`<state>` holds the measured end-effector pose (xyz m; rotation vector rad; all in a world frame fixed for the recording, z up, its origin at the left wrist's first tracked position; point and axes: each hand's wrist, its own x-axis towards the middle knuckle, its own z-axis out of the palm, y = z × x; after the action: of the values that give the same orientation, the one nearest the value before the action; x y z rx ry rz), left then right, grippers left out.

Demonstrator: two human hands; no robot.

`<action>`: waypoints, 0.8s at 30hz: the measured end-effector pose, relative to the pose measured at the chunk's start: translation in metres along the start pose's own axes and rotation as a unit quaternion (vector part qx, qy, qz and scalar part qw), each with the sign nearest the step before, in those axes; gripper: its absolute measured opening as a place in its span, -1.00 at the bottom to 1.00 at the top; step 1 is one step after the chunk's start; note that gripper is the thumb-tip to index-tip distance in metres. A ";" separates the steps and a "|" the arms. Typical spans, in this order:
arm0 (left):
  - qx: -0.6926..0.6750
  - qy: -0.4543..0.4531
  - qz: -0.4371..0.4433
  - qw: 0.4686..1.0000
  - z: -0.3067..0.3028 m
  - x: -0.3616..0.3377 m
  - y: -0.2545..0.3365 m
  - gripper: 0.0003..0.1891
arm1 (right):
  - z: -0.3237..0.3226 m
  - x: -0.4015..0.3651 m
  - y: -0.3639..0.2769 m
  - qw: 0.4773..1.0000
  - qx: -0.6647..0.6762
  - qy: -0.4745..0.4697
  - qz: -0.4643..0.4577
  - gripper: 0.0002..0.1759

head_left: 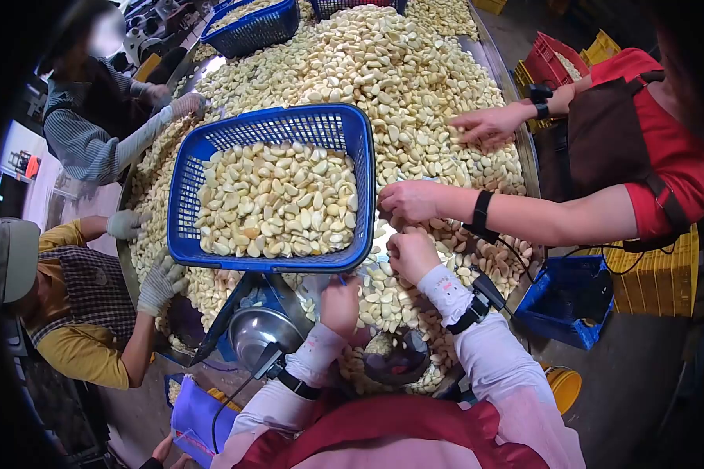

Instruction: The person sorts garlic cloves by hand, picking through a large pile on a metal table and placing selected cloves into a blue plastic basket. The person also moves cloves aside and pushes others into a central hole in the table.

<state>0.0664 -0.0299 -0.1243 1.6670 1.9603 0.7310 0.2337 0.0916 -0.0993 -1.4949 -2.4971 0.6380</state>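
Observation:
Peeled garlic cloves (pixel 383 59) lie in a thick heap over the table. Close to the front edge of a blue basket (pixel 367 168) is my left hand (pixel 340 306), its fingers closed; a small blue bit shows at the fingertips, too little to name. My right hand (pixel 413 255) is over loose cloves right of the basket's corner, fingers curled together, their grip hidden. The basket holds many garlic cloves (pixel 277 199). Below my hands, a dark round bowl (pixel 396 356) sits among cloves. Left of my left hand is a shiny metal bowl (pixel 264 334).
At right, a person in red has both hands (pixel 492 125) at the heap. Across on the left, gloved hands of two people (pixel 161 285) touch the cloves. Another blue basket (pixel 254 27) stands at the back. A blue crate (pixel 567 301) and yellow crates (pixel 657 273) are at right.

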 end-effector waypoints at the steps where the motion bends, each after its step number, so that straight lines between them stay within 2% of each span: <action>1: -0.002 -0.002 -0.001 1.000 -0.002 0.000 0.000 -0.86 | -0.004 -0.005 0.000 1.000 -0.001 -0.002 0.002 -0.91; 3: 0.033 0.038 0.053 0.997 -0.008 0.004 -0.002 -0.88 | -0.007 -0.011 0.000 0.999 0.006 0.039 -0.016 -0.89; 5: -0.019 0.015 0.023 0.999 -0.009 0.005 -0.006 -0.87 | -0.008 -0.018 0.003 0.997 0.006 0.067 -0.039 -0.91; 6: -0.071 -0.011 -0.002 0.997 -0.012 0.007 -0.004 -0.85 | -0.011 -0.022 0.003 0.979 0.194 0.059 0.019 -0.89; 7: -0.072 -0.012 -0.001 0.997 -0.013 0.009 0.001 -0.85 | -0.014 -0.026 0.005 0.923 0.374 0.050 0.077 -0.87; 8: -0.211 -0.016 -0.031 0.977 -0.012 0.007 0.008 -0.85 | -0.004 -0.034 0.016 0.814 0.569 -0.009 0.119 -0.85; 9: -0.346 -0.019 -0.061 0.936 -0.016 0.005 0.021 -0.84 | -0.010 -0.037 0.004 0.813 0.570 -0.010 0.119 -0.85; 10: -0.297 -0.021 0.016 0.954 -0.028 0.006 0.043 -0.83 | -0.023 -0.040 -0.019 0.694 0.685 -0.057 0.213 -0.84; 11: -0.333 0.007 0.015 0.943 -0.019 0.008 0.045 -0.82 | -0.028 -0.044 -0.035 0.549 0.774 -0.101 0.300 -0.83; 12: -0.357 0.071 -0.057 0.930 0.001 0.007 0.027 -0.83 | -0.005 -0.045 -0.032 0.571 0.757 -0.139 0.285 -0.87; 13: -0.378 0.135 -0.125 0.907 0.017 0.009 0.012 -0.83 | 0.018 -0.046 -0.026 0.638 0.713 -0.156 0.248 -0.89; 14: -0.379 0.136 -0.121 0.907 0.013 0.013 0.009 -0.83 | 0.020 -0.044 -0.032 0.831 0.531 -0.066 0.154 -0.89; 15: -0.235 0.155 -0.055 0.958 0.004 0.017 0.003 -0.83 | 0.023 -0.040 -0.040 0.951 0.305 0.030 0.048 -0.88; 16: -0.081 0.166 0.009 0.983 -0.003 0.016 -0.003 -0.84 | 0.028 -0.037 -0.045 0.987 0.145 0.073 0.003 -0.82; 17: -0.078 0.161 0.007 0.984 -0.008 0.012 -0.007 -0.84 | 0.037 -0.034 -0.046 0.998 0.054 0.043 0.000 -0.80; 19: -0.012 0.096 -0.053 0.994 -0.020 0.015 -0.012 -0.84 | 0.046 -0.027 -0.048 0.998 -0.026 0.048 -0.020 -0.80; 20: -0.107 0.090 -0.104 0.985 -0.013 0.015 -0.029 -0.83 | 0.045 -0.027 -0.043 0.998 -0.025 0.051 -0.019 -0.80; 22: -0.137 0.100 -0.092 0.981 -0.041 0.012 -0.005 -0.83 | 0.014 -0.027 -0.035 0.969 0.236 0.073 0.015 -0.83; 23: -0.166 0.114 -0.085 0.976 -0.050 0.014 0.003 -0.82 | -0.010 -0.025 -0.042 0.931 0.328 0.151 0.047 -0.90; 24: -0.095 0.115 -0.042 0.988 -0.046 0.013 0.003 -0.82 | -0.055 -0.022 -0.060 0.915 0.332 0.226 0.034 -0.88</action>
<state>0.0366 -0.0209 -0.0875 1.4322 2.0279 1.0808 0.2156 0.0633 -0.0226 -1.2698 -1.6489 0.9070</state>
